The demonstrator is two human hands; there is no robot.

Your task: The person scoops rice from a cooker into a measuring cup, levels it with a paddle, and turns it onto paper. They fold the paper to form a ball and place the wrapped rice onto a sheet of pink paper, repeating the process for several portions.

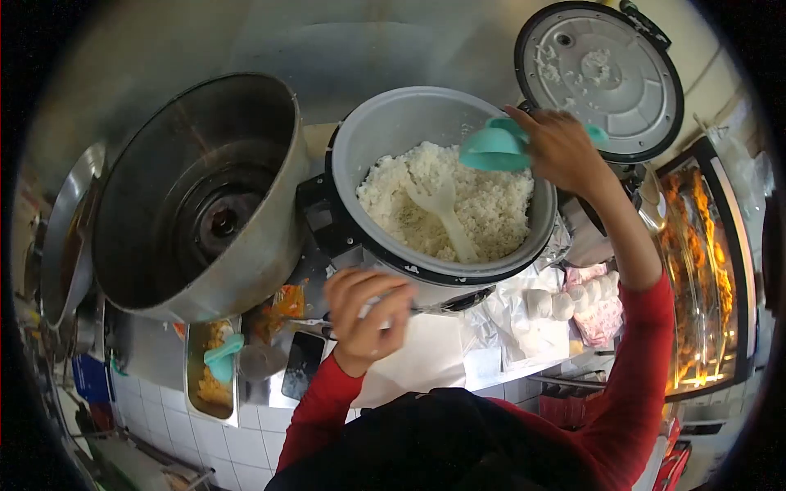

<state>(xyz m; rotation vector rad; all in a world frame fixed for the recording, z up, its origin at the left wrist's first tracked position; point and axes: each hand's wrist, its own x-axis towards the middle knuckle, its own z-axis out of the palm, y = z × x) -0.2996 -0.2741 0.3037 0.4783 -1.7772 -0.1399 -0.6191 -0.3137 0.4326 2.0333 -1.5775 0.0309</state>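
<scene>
- My right hand (561, 147) grips a teal cup (494, 150) over the rice (458, 196).
- My left hand (368, 315) clasps something small and white, near.
- Tipping the cup could spill rice.

Rice paddle (443, 214) in cooker (385, 131), right of pot (196, 188)

One head camera, looking steeply down

The single fisheye view sits on the person's head and looks almost straight down, close over the counter (426, 360) and the rice cooker (385, 139). Dark corners ring the picture. The person's own chest fills the bottom edge.
</scene>
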